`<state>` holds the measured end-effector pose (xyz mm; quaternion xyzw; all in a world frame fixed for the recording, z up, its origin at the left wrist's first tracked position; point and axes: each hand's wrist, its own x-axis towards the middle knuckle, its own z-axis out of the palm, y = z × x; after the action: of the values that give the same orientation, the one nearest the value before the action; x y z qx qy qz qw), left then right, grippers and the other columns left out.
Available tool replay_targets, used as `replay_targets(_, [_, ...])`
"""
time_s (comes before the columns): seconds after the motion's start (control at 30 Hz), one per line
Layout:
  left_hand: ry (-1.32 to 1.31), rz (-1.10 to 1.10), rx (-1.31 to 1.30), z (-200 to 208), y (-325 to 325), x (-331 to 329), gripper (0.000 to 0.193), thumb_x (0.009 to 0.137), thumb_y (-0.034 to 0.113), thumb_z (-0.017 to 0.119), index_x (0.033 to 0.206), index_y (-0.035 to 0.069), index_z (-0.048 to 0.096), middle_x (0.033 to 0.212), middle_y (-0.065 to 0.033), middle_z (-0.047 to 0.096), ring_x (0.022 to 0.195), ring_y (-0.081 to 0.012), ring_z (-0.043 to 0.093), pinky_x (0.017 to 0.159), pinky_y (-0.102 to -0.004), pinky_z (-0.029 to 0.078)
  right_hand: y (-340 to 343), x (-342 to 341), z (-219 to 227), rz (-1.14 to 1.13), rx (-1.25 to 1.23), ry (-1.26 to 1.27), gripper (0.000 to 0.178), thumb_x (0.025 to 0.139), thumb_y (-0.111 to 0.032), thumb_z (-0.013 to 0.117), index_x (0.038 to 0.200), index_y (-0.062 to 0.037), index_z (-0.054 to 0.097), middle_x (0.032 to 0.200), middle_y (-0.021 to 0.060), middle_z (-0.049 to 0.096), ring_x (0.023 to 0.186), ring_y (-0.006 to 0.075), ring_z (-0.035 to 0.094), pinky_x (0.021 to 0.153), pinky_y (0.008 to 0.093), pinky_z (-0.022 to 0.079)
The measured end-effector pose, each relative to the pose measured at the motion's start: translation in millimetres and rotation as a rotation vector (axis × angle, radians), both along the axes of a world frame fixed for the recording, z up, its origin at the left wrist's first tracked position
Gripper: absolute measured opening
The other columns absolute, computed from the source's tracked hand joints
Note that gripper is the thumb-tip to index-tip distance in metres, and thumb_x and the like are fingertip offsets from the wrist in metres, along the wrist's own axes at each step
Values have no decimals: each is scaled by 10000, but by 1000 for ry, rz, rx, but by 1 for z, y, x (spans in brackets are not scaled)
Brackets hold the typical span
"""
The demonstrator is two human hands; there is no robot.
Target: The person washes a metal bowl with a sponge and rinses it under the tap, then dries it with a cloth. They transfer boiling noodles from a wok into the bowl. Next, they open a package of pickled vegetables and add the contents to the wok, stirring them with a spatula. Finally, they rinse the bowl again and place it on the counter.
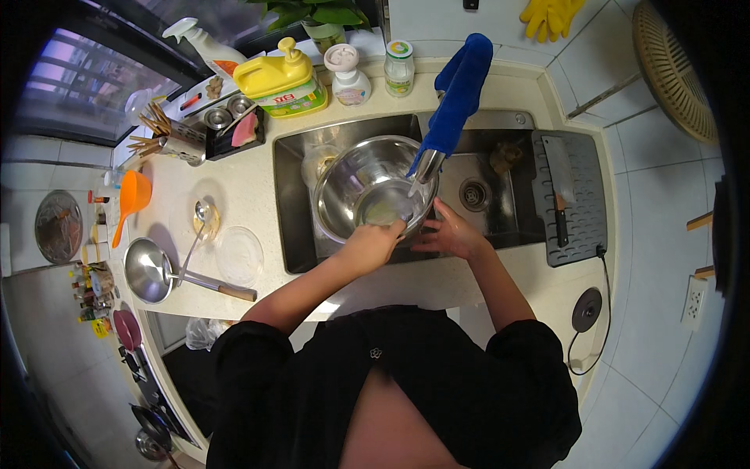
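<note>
A large stainless-steel bowl rests over the left part of the sink. Some water and a pale greenish patch show at its bottom. My left hand is closed at the bowl's near rim, its fingertips partly hidden. My right hand is beside the bowl's lower right side, fingers spread and apparently touching the outer wall. Above the bowl's right edge hangs the faucet, wrapped in a blue cloth, and water seems to run from its tip. Behind the bowl's left side is a pale round thing, partly covered.
A cleaver lies on the grey draining mat to the right. Along the back stand a yellow detergent jug, a white pump bottle and a glass jar. A ladle and an orange scoop lie left.
</note>
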<state>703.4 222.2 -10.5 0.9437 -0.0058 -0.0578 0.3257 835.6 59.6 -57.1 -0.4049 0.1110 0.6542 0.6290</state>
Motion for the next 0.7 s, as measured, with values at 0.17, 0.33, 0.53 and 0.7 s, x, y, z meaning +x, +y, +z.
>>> replay_targets(0.17, [-31, -101, 34, 6, 1, -10, 159, 797, 145, 516, 873, 24, 447, 600, -167, 561, 584, -351, 569, 513, -427, 438, 0, -6, 21, 37, 30, 47, 580, 858, -452, 412, 1241, -32, 295, 1156, 211, 436, 950, 359, 548, 722, 319, 522])
replay_targets(0.33, [91, -268, 13, 5, -3, -5, 214, 782, 190, 565, 889, 36, 461, 657, -184, 566, 633, -362, 567, 541, -444, 436, -10, -26, -15, -30, 15, 3, 390, 803, -241, 501, 1116, -20, 428, 981, 141, 541, 876, 255, 585, 737, 331, 528])
replay_targets(0.53, [540, 637, -1372, -19, 12, 58, 157, 830, 207, 515, 890, 62, 514, 722, -26, 539, 626, -143, 509, 566, -296, 429, -18, -41, 4, -96, -96, -50, 246, 711, -119, 511, 934, -23, 549, 921, 95, 582, 788, 197, 581, 701, 317, 499])
replay_targets(0.7, [572, 496, -2179, -108, 15, 118, 52, 813, 63, 449, 853, 71, 481, 661, -23, 483, 534, -125, 424, 503, -244, 391, -17, -42, -5, -108, -123, -82, 252, 690, -91, 500, 927, -17, 542, 897, 100, 582, 790, 214, 581, 703, 351, 507])
